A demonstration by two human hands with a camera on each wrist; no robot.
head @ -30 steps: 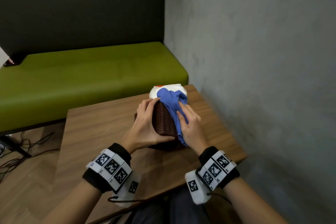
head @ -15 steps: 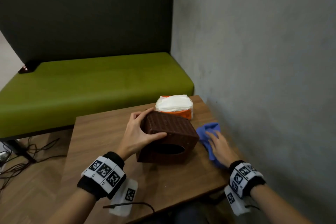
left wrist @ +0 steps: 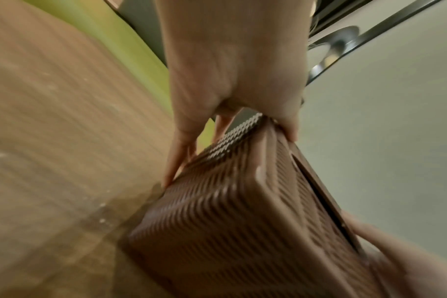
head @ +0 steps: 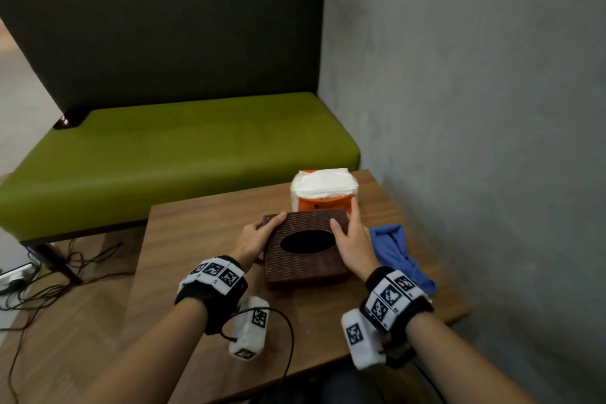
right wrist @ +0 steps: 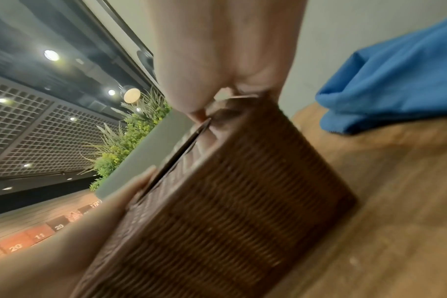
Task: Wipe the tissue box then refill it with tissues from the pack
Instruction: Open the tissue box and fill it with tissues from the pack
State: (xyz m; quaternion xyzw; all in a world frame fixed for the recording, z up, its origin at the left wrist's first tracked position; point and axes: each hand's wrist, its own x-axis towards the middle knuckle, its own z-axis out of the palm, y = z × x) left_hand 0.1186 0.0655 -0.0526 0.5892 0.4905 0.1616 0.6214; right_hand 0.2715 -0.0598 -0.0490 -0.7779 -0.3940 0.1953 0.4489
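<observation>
A brown woven tissue box stands upright on the wooden table, its dark oval opening facing up. My left hand grips its left side, thumb on the top edge, fingers down the side wall. My right hand grips the right side, thumb on the lid. In the wrist views a thin gap shows along the lid's edge on the box. Behind it stands the orange tissue pack with white tissues showing. The blue cloth lies loose on the table, right of the box.
A grey wall runs close along the table's right edge. A green bench stands behind the table. Cables lie on the floor at left. A wire from my left wrist crosses the near table edge.
My right hand let go of the blue cloth, left it on the table, and took hold of the box's right side. The box was turned from its side to opening-up.
</observation>
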